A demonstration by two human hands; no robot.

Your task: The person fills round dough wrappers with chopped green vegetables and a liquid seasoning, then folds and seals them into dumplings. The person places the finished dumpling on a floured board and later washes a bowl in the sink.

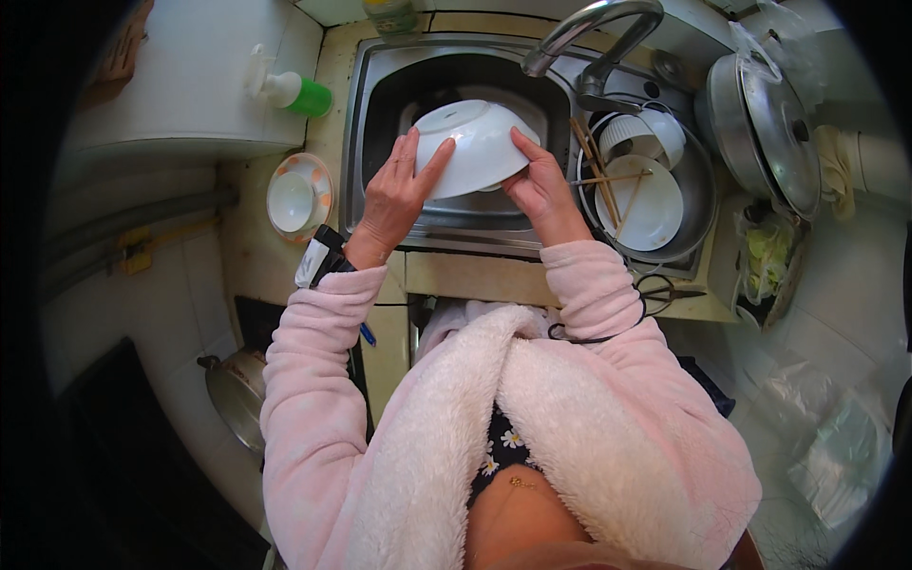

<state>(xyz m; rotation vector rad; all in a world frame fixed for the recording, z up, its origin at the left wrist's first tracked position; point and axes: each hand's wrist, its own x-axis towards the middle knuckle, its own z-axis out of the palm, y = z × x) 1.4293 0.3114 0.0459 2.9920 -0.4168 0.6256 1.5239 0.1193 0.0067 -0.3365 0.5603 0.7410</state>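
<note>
Both hands hold a large white bowl [474,153], tilted with its underside and foot ring showing, over the stainless steel sink basin [491,222]. My left hand [402,178] grips its left side, fingers spread on the outer wall. At the right rim, my right hand [538,182] has its thumb on the outside; its other fingers are partly hidden. The chrome faucet [591,28] arches above and to the right of the bowl. The inside of the bowl cannot be seen.
Right of the basin, a metal pan [702,214] holds white dishes and chopsticks [597,167]. Scissors [670,292] lie below it; a large lidded pot [773,135] stands beyond. To the left are a small white bowl [291,201] on a patterned plate [324,178] and a green pump bottle [306,95].
</note>
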